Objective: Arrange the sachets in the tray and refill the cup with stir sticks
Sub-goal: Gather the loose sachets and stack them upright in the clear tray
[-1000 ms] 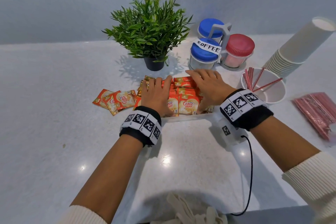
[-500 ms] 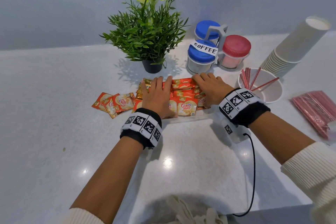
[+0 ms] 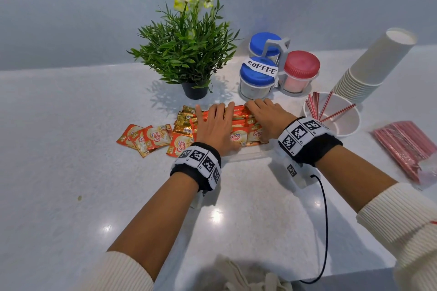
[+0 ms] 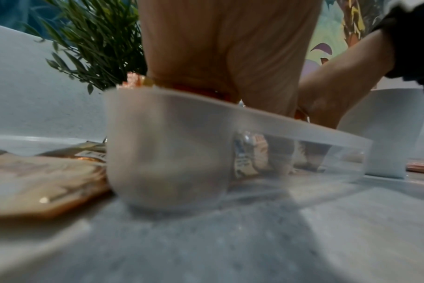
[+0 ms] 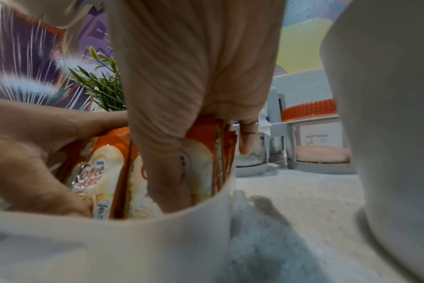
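Note:
Orange Coffee mate sachets (image 3: 238, 136) (image 5: 97, 172) stand packed in a clear plastic tray (image 3: 246, 152) (image 4: 182, 143) (image 5: 109, 239). My left hand (image 3: 214, 125) (image 4: 225, 47) lies flat on the left rows with straight fingers, its thumb at their near end. My right hand (image 3: 264, 113) (image 5: 194, 76) grips the right rows, thumb in front and fingers curled over the far end. Several loose sachets (image 3: 146, 138) lie left of the tray. A white cup (image 3: 340, 123) with a few red stir sticks (image 3: 314, 106) stands to the right.
A pack of red stir sticks (image 3: 406, 146) lies at the far right. Stacked paper cups (image 3: 369, 68) lean behind the white cup. A potted plant (image 3: 186, 54) and a rack of jars (image 3: 272, 71) labelled COFFEE stand just behind the tray.
Both hands stay on the sachets in the tray. The right hand has drawn slightly closer to the left one. The head view has shifted a little.

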A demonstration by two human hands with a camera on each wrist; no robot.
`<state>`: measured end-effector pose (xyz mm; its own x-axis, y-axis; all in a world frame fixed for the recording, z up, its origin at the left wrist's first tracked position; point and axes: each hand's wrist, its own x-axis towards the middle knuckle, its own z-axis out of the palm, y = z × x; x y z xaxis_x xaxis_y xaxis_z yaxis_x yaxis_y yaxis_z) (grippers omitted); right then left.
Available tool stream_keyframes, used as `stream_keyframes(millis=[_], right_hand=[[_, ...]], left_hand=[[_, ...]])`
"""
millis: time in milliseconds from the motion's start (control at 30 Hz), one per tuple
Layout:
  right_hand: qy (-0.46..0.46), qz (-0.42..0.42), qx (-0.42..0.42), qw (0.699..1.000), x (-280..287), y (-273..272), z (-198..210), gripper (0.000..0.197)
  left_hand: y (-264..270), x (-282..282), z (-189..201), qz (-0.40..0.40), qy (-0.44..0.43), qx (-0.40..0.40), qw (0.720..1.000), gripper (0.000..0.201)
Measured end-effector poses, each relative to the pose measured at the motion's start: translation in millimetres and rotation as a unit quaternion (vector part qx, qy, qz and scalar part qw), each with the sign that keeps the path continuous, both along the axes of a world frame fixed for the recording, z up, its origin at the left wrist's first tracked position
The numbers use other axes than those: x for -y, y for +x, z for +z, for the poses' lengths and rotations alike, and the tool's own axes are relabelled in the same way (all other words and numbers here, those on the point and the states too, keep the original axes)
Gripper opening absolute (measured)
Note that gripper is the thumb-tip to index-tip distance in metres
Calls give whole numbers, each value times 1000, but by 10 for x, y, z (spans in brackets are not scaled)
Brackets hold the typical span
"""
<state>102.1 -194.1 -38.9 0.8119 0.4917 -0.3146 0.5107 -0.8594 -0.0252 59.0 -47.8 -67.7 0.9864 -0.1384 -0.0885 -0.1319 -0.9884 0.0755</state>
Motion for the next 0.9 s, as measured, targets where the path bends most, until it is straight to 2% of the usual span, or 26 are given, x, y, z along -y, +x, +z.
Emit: stream_keyframes(millis=[167,433,567,700,800,900], right_hand=[[-4,-5,1,1000,5,1,-3,93],[-16,-21,-8,1000,41,-11,39,115],[-8,-39,-9,999,-22,-40,162,115],[46,-55,6,997,-200,-34,466,96],[118,-6,16,993,-572,-38,576,72],[140,60,-19,988,-1018,-39,537,56]], left_hand=[[27,-22,-1,-13,-11,-1,1000,107],[-55,-61,15,-20,-11,-8,1000,116],[-82,-153,48,-7,-43,-4,999,113],[-99,-463,187,67,-142,50,986,99],[-118,-857,269,129,-180,100,970,79],[-171,-1240,304,165,-191,90,963,54]])
